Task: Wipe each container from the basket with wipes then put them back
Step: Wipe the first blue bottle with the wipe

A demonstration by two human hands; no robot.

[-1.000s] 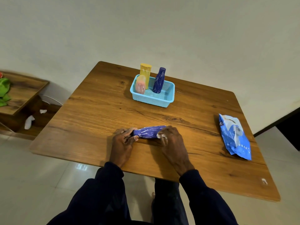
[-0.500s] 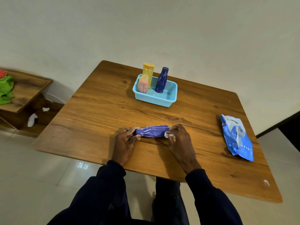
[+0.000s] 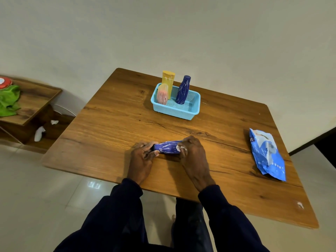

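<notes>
A dark blue bottle (image 3: 168, 147) with white streaks lies on its side near the front of the wooden table (image 3: 112, 122). My left hand (image 3: 142, 159) grips its narrow cap end. My right hand (image 3: 193, 154) presses a small white wipe (image 3: 180, 148) against the bottle's wide end. The light blue basket (image 3: 195, 106) stands at the back of the table. In it stand a yellow bottle (image 3: 168, 81), a pink container (image 3: 162, 94) and a second dark blue bottle (image 3: 183, 90).
A blue pack of wipes (image 3: 266, 154) lies near the table's right edge. A low wooden shelf (image 3: 34, 99) with a green cloth (image 3: 9, 100) stands on the floor at the left. Two white scraps (image 3: 39, 133) lie under that shelf.
My right hand with the wipe has slid along the bottle's wide end. The left hand keeps its hold, and the view has shifted slightly.
</notes>
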